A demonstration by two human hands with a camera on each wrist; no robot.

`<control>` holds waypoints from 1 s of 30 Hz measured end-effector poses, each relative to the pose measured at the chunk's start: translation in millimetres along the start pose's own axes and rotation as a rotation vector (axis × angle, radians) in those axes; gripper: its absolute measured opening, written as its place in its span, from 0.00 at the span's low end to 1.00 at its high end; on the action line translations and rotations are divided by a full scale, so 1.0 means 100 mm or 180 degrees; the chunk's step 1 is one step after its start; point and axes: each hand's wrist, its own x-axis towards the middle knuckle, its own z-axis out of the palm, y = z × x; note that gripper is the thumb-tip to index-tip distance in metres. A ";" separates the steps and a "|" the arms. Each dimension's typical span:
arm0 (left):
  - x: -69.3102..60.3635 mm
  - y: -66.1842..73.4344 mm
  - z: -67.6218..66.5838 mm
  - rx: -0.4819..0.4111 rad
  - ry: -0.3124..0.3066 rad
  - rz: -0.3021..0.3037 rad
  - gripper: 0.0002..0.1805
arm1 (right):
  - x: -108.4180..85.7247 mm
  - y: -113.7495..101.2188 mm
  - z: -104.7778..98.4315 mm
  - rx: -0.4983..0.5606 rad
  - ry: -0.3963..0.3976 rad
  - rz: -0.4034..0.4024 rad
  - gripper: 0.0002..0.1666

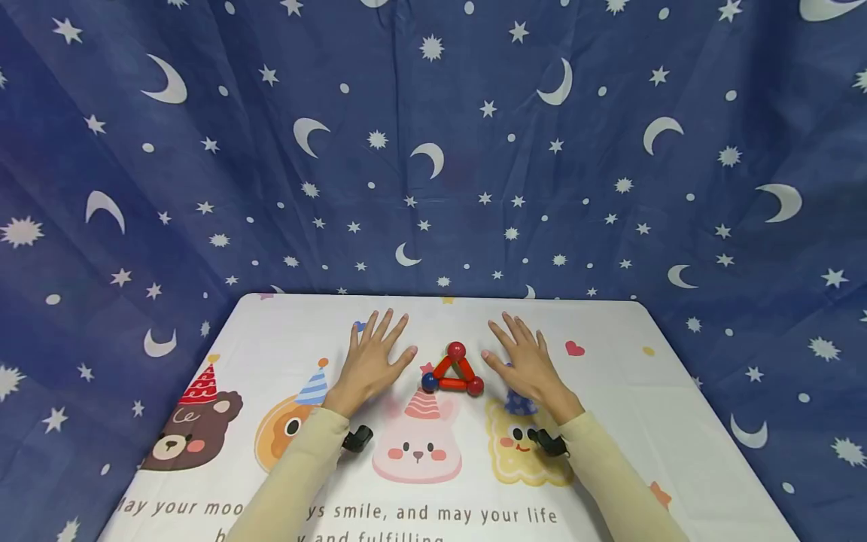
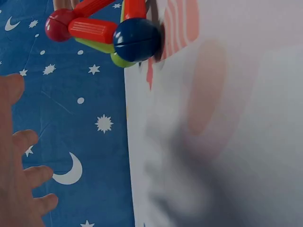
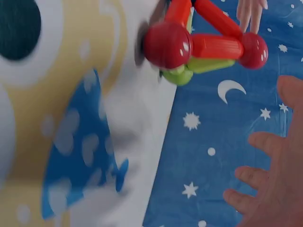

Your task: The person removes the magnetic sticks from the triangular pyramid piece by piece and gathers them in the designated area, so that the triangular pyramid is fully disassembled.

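A small pyramid-like frame of rods and balls stands on the table between the hands. Its front has red rods [image 1: 452, 385], a blue ball [image 1: 430, 382] at lower left, a red ball [image 1: 476, 386] at lower right and another red ball [image 1: 456, 350] on top. Both wrist views also show a green ball [image 3: 177, 76] and a yellow-green rod [image 3: 208, 65] behind. To the left of the frame is my left hand [image 1: 369, 366], fingers spread, holding nothing. My right hand [image 1: 533, 369] lies to its right, likewise spread and holding nothing. Neither hand touches the frame.
The white tabletop [image 1: 609, 391] carries printed cartoon animals, hearts and lettering. Behind it hangs a dark blue curtain [image 1: 460, 241] with moons and stars. Black wrist cameras, one of them the left camera [image 1: 357, 439], sit at both cuffs.
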 end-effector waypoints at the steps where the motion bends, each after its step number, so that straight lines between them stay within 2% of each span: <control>1: 0.00 0.00 0.01 -0.0039 0.0013 0.0014 0.38 | -0.01 -0.01 0.02 0.0043 0.0009 -0.0018 0.40; 9: -0.02 0.06 0.10 -0.0390 0.0114 0.0030 0.37 | -0.07 -0.10 0.14 0.0639 0.0125 -0.0173 0.37; 16: -0.03 0.18 0.15 -0.0786 0.0193 0.0095 0.35 | -0.09 -0.15 0.23 0.1116 0.0166 -0.0053 0.36; 19: -0.02 0.23 0.18 -0.1070 0.0215 0.0049 0.32 | -0.07 -0.17 0.26 0.1296 0.0212 -0.0018 0.33; 24: 0.03 0.30 0.28 -0.1667 0.0125 -0.0108 0.29 | -0.04 -0.23 0.32 0.1557 0.0092 0.0259 0.29; 30: 0.09 0.36 0.37 -0.2229 -0.0011 -0.0005 0.28 | -0.04 -0.26 0.38 0.1763 0.0085 0.0437 0.25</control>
